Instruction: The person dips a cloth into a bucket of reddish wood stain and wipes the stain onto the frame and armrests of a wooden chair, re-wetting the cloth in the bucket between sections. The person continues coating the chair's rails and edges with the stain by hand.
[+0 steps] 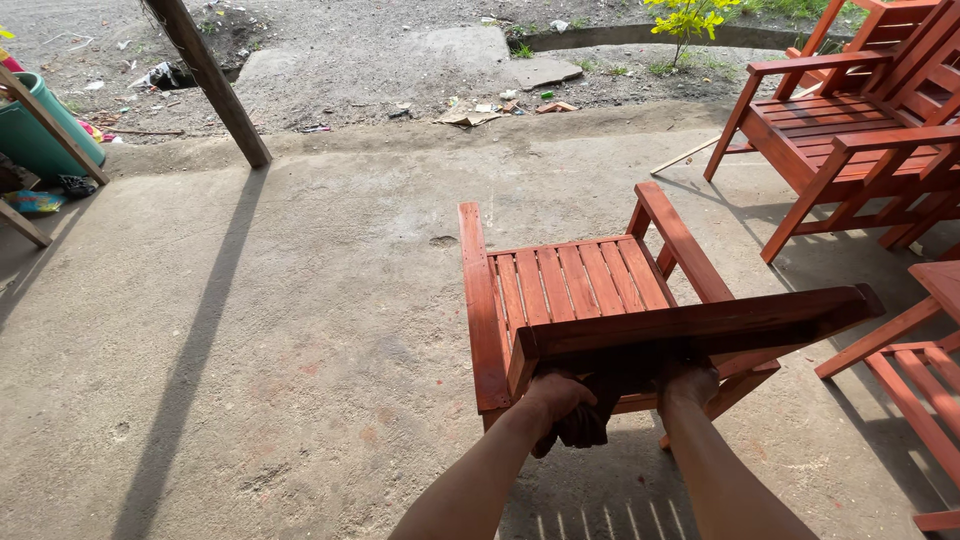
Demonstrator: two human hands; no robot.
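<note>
A red-brown wooden armchair (580, 280) with a slatted seat stands on the concrete floor in front of me, its back toward me. My left hand (558, 393) grips the underside of the chair's top back rail (690, 325), with a dark cloth (585, 425) bunched under the fingers. Beside it, my right hand (688, 383) is closed on the same rail, a little to the right. Both forearms reach up from the bottom edge. The fingers are partly hidden under the rail.
More red-brown chairs stand at the upper right (850, 130) and right edge (920, 370). A leaning wooden post (215, 85) rises at the upper left, with a green container (45, 125) at the far left. Gravel, litter and a yellow-leaved plant (690, 18) lie beyond the concrete.
</note>
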